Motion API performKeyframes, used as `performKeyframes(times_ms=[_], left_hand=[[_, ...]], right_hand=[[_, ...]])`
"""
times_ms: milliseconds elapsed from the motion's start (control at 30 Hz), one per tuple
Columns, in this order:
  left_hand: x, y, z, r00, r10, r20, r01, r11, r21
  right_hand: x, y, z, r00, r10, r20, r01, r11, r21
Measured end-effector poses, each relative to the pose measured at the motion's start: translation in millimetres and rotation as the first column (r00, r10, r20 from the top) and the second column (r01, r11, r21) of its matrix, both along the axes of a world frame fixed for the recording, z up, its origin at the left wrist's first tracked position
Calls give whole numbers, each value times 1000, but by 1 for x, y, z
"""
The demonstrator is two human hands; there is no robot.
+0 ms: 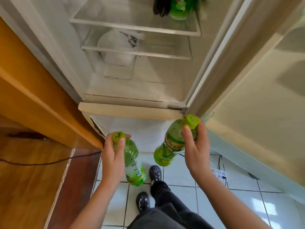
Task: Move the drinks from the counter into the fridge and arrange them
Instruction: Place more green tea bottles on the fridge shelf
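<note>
While the wooden bench [33, 162] is running along the 9 o'clock side, the left hand [110, 156] at 7 o'clock is gripping the left bottle [132, 162] by its neck, with the body hanging over the tiled floor [181, 195]. At 5 o'clock the right hand [196, 146] is curling round the neck of the right bottle [171, 146], which is tilting. Both drinks are hanging just outside the fridge [132, 111]. Held only at the neck, either could be slipping, or knocking the upper shelf [135, 27] rim at 12 o'clock. That shelf is offering open room left of the shelved bottle [179, 10] at 1 o'clock, while the open door [247, 96] at 3 o'clock is hemming in the right side.
</note>
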State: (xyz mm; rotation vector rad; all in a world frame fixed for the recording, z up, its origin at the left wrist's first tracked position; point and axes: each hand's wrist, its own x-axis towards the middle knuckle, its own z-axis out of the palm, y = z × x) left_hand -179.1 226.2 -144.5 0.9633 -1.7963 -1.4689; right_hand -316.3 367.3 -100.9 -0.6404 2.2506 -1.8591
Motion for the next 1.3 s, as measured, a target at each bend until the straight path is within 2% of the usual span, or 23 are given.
performKeyframes(times_ms=[200, 333, 500, 667, 833, 967, 1100, 1300], left_hand=[[-41, -46, 27, 998, 41, -57, -42, 999, -29], [-75, -79, 59, 991, 70, -116, -81, 993, -89], [-114, -113, 92, 977, 30, -213, -68, 983, -171], [-140, -139, 118, 961, -8, -277, -60, 969, -238], [-163, -164, 158, 908, -185, -376, 89, 962, -259], [-185, -180, 202, 841, -323, -433, 186, 926, -328], [-217, -198, 235, 819, -350, -454, 159, 900, -407], [-277, -216, 262, 812, -364, -457, 125, 873, -472]], right_hand=[[-47, -58, 26, 993, 108, -53, -111, 992, -55], [-79, -90, 43, 987, 122, -102, -131, 987, -90], [-112, -126, 60, 967, 149, -205, -177, 976, -123], [-132, -154, 77, 959, 149, -243, -188, 972, -144], [-145, -176, 112, 952, 100, -289, -163, 966, -200], [-158, -186, 147, 943, -38, -331, -64, 953, -295], [-176, -199, 180, 909, -187, -373, 37, 926, -375], [-207, -226, 210, 828, -302, -473, 123, 920, -372]])
